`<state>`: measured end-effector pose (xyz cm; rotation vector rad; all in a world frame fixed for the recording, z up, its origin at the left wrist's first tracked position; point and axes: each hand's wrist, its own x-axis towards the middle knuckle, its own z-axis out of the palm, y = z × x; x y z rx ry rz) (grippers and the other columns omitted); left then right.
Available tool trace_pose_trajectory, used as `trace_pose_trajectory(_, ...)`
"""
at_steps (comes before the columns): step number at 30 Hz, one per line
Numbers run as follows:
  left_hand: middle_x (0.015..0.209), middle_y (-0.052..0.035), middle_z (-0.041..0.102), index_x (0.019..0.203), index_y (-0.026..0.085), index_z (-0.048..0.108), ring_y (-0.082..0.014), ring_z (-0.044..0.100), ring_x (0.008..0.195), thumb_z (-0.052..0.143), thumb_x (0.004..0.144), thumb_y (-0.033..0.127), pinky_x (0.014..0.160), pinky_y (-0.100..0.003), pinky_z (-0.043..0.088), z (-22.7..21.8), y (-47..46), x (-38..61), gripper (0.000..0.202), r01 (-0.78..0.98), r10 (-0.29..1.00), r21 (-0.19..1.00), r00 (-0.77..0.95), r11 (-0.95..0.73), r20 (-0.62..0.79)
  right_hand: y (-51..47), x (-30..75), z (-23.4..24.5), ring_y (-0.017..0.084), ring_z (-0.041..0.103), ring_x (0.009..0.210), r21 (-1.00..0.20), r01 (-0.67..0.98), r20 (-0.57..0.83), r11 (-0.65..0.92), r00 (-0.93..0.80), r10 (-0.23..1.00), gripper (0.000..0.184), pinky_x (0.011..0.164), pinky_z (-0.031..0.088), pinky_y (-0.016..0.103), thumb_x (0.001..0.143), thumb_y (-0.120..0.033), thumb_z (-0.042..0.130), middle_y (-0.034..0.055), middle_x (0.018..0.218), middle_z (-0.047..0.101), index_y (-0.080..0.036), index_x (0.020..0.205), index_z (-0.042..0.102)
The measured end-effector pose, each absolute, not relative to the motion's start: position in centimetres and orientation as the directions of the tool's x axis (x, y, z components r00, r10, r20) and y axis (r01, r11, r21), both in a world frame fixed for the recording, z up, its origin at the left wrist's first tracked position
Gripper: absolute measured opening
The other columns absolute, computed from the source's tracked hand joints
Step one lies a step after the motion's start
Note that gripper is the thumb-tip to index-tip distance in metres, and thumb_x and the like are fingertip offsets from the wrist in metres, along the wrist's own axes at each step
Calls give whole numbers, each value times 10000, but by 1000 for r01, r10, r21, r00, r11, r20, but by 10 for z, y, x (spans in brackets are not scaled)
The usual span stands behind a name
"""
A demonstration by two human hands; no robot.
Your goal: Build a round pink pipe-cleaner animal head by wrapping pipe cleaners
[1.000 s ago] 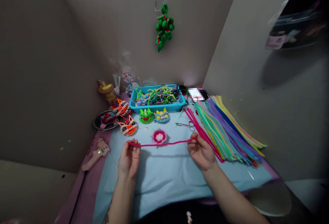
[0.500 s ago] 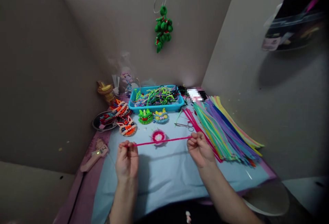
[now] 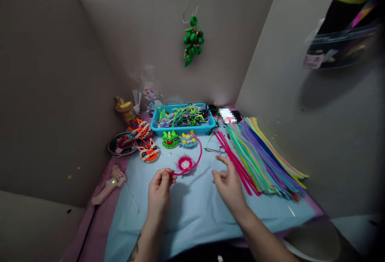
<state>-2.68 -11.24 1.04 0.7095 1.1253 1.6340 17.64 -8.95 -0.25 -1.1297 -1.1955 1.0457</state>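
My left hand (image 3: 161, 184) pinches one end of a bright pink pipe cleaner (image 3: 199, 156). From there the stem curves up to the right, its far end loose near the blue-and-yellow animal head (image 3: 188, 140). My right hand (image 3: 226, 176) is off the pipe cleaner, thumb and index finger apart, just below the scissors (image 3: 215, 150). Behind the curved stem, a round pink roll (image 3: 184, 163) lies on the blue cloth, partly covered by it. A green animal head (image 3: 170, 140) and an orange-and-cream one (image 3: 149, 151) stand beyond my left hand.
A blue tray (image 3: 183, 129) of pipe cleaner scraps stands at the back. Bundles of coloured pipe cleaners (image 3: 264, 154) lie at the right, with loose pink stems (image 3: 236, 162) alongside. A pink glue gun (image 3: 110, 188) and a metal bowl (image 3: 112, 146) are at the left.
My right hand has let go of the pipe cleaner, and its fingers have spread. The stem, stretched straight before, now bends upward. My left hand has shifted a little to the right.
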Motion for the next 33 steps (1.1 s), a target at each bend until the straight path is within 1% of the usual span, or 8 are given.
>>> trace_pose_trajectory(1,733,-19,624,785,140,643,-107,569,660,661,760,399,656,-216,469,12,-114,-22,261,-399,950,915,-305,-67,-63,-95,168,1,119,573,557,-979,90,184,180,41,982,432,528,491,249,789,-196,583,53,959,665,-238,1211,500)
trace_pose_trajectory(4,738,-22,618,772,141,635,-127,581,680,648,774,384,681,-251,473,19,-118,-10,243,-456,985,890,-159,-11,-69,-107,148,10,146,629,732,-897,226,332,379,-219,917,460,696,540,304,794,-125,529,100,1227,560,-248,1236,505)
trace_pose_trajectory(8,788,-34,620,747,139,623,-146,595,712,656,768,368,716,-292,481,23,-122,-5,232,-508,997,860,-25,46,-67,-110,141,13,225,554,1094,-782,309,477,541,-262,839,395,905,482,374,824,-106,495,106,1206,574,-234,1193,549)
trace_pose_trajectory(13,761,-28,628,838,159,615,-135,585,653,655,766,365,661,-271,474,18,-124,-12,222,-398,996,915,-34,67,-87,-109,149,12,192,611,830,-751,333,481,571,-317,817,217,741,493,313,851,-117,509,49,859,658,-245,975,634)
trace_pose_trajectory(16,740,-29,631,832,175,645,-137,575,634,627,789,332,630,-254,455,18,-123,-18,164,-119,998,992,-63,-36,29,-108,151,13,182,596,780,-749,340,471,568,-330,818,179,708,470,298,857,-118,501,39,814,641,-235,913,626)
trace_pose_trajectory(20,788,-68,674,796,197,711,-180,599,749,641,772,258,708,-269,451,20,-121,-27,96,199,975,955,24,-221,220,-107,151,12,180,578,761,-761,360,447,539,-311,839,156,687,448,286,878,-143,473,35,786,619,-229,861,602)
trace_pose_trajectory(23,844,-79,691,857,218,722,-193,610,789,645,767,229,741,-278,454,19,-121,-30,119,245,962,930,64,-274,267,-106,152,12,173,567,741,-777,366,429,512,-286,857,145,671,438,273,885,-160,469,31,769,603,-219,824,585)
trace_pose_trajectory(33,720,-70,632,784,211,708,-177,555,696,606,796,237,667,-266,420,23,-126,-35,105,323,931,874,169,-364,325,-106,153,19,155,546,658,-780,401,393,479,-281,875,163,604,402,251,868,-154,477,6,693,578,-207,738,560)
